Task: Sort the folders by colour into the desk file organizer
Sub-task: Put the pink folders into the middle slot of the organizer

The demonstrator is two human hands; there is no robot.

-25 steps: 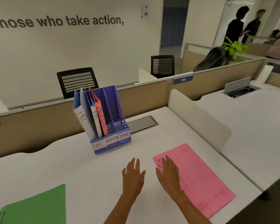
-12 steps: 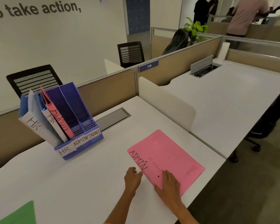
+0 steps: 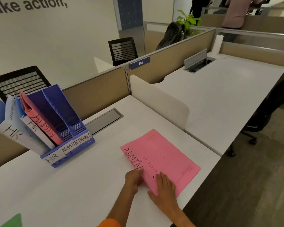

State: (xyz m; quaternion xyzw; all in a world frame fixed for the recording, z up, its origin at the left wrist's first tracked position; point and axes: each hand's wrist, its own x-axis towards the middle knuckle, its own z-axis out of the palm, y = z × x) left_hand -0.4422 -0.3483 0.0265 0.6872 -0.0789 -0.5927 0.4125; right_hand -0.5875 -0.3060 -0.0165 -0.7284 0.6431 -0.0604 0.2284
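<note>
A pink folder (image 3: 164, 158) marked ADMIN lies flat on the white desk (image 3: 88, 185). My left hand (image 3: 134, 178) curls its fingers at the folder's near left edge, lifting that edge slightly. My right hand (image 3: 165, 188) rests flat on the folder's near corner. The blue desk file organizer (image 3: 70, 145), labelled HR, ADMIN and FINANCE, stands to the left. It holds two blue HR folders (image 3: 15, 126) and one pink ADMIN folder (image 3: 41, 123); its right slot is empty. A green folder's corner (image 3: 13, 221) shows at the bottom left.
A low white divider (image 3: 159, 100) separates this desk from the neighbouring one on the right. A grey cable hatch (image 3: 103, 121) sits behind the organizer. The beige partition (image 3: 95, 94) runs along the back. Black chairs stand beyond it, and people stand far off at top right.
The view has swung right and closer. My left hand moved from the bare desk to the folder's left edge and curled on it. My right hand stays flat on the folder.
</note>
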